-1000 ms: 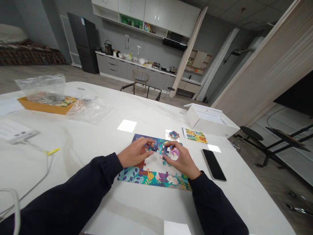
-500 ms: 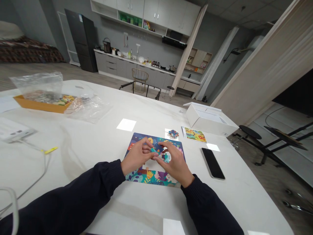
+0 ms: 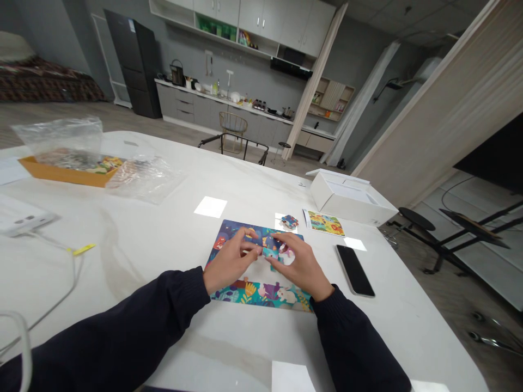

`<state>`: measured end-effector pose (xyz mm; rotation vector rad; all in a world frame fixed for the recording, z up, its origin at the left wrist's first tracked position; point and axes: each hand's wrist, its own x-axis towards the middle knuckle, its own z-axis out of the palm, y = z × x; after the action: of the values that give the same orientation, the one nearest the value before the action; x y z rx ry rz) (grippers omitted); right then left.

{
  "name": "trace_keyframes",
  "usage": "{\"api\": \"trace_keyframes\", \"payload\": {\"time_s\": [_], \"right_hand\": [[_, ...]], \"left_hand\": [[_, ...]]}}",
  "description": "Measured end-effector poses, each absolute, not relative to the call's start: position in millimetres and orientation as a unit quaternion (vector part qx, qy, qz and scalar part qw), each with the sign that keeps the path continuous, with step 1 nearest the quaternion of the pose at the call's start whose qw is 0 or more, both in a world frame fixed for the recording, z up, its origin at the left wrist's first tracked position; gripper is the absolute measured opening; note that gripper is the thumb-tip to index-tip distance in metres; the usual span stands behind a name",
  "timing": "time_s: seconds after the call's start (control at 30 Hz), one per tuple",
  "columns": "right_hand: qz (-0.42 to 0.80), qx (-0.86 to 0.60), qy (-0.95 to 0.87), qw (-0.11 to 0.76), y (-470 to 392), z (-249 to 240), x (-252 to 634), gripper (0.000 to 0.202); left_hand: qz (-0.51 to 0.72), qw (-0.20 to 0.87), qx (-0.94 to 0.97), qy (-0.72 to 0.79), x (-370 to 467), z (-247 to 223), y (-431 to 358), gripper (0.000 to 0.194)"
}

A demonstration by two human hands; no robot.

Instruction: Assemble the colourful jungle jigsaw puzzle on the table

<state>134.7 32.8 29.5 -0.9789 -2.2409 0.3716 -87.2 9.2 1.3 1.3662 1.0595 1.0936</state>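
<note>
A colorful puzzle (image 3: pixel 253 296) lies on the white table, with a blank area in its middle. Over its left part is my left hand (image 3: pixel 232 260), thumb and index finger closed at the edge of a teal puzzle piece (image 3: pixel 269 252). My right hand (image 3: pixel 300 265) curves over the right part, its thumb and fingertips around the same piece. Just beyond the puzzle sits a small stack of loose pieces (image 3: pixel 290 221).
A black phone (image 3: pixel 354 270) lies to the right. Behind it are a picture card (image 3: pixel 326 223) and a white box (image 3: pixel 351 196). An orange tray (image 3: pixel 67 174) with plastic bags (image 3: pixel 143 177) stands at the left, near a white device with a cable (image 3: pixel 24 216).
My hands have moved slightly apart, the right one shifting to the right. The teal piece between them now lies flatter and shows more fully.
</note>
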Motion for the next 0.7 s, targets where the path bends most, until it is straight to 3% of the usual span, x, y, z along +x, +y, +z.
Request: {"api": "trace_keyframes", "payload": {"time_s": [0.17, 0.43, 0.7], "right_hand": [[0.121, -0.413, -0.851, 0.302, 63.4, 2.7, 166.6, 0.047], [0.101, -0.433, -0.860, 0.249, 71.3, -21.5, 165.6, 0.047], [0.088, -0.411, -0.870, 0.259, 70.5, -19.8, 163.0, 0.021]], "left_hand": [[0.504, 0.421, 0.582, 0.480, -100.2, -1.3, 19.9, 0.025], [0.500, 0.408, 0.592, 0.482, -102.2, -8.7, 23.5, 0.023], [0.503, 0.383, 0.603, 0.487, -101.7, -10.6, 23.8, 0.019]]}}
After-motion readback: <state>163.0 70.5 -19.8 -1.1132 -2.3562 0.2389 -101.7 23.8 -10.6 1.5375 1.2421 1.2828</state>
